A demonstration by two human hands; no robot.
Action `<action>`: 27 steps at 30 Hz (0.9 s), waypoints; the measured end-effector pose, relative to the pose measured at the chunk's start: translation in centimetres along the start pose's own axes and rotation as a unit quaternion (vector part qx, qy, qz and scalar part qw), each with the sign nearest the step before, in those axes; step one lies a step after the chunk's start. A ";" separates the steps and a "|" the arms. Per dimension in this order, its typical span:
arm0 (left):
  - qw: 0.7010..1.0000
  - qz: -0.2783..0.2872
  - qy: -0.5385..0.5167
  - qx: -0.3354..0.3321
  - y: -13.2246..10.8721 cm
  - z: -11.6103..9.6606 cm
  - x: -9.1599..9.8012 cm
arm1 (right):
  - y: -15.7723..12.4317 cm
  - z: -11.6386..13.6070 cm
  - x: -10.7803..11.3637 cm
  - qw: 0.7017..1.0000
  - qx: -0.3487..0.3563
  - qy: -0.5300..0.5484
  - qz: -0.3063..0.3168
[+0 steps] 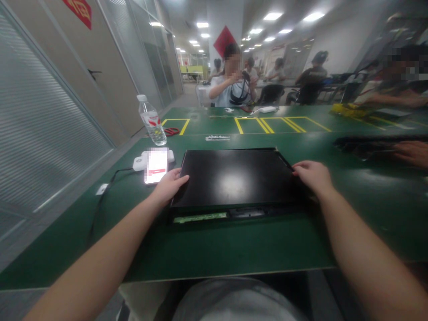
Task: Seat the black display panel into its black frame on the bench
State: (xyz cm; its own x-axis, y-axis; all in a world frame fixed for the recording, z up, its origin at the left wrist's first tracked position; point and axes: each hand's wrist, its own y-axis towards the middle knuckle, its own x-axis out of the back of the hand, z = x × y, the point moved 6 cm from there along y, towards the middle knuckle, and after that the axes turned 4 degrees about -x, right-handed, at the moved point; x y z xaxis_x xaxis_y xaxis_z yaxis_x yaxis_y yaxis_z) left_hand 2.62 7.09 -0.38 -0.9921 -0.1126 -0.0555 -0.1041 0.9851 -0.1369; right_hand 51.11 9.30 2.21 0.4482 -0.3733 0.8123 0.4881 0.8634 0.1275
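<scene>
A flat black panel lies on the green table in front of me, with a strip of green circuit board showing along its near edge. My left hand grips the panel's left edge, fingers curled over it. At the right edge my right hand rests with its fingers closed on the panel's side.
A lit phone lies left of the panel on a white charger with a black cable. A water bottle and red scissors stand further back. Another person's hand rests at the right. Several people sit beyond.
</scene>
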 end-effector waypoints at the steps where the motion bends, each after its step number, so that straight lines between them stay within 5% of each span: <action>1: 1.000 -0.001 0.002 0.000 0.0 0.0 0.1 | 0.1 -0.1 0.0 1.000 0.001 0.002 0.002; 27: 1.000 -0.016 0.021 -0.005 0.2 0.1 0.2 | 0.2 -0.3 0.1 0.999 -0.022 -0.002 0.025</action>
State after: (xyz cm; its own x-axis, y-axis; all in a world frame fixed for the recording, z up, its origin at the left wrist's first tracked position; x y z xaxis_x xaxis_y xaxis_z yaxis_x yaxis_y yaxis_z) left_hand 2.42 7.25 -0.54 -0.9904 -0.1382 -0.0092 -0.1359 0.9824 -0.1281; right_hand 51.48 9.38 2.12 0.4691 -0.3287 0.8197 0.4978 0.8651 0.0620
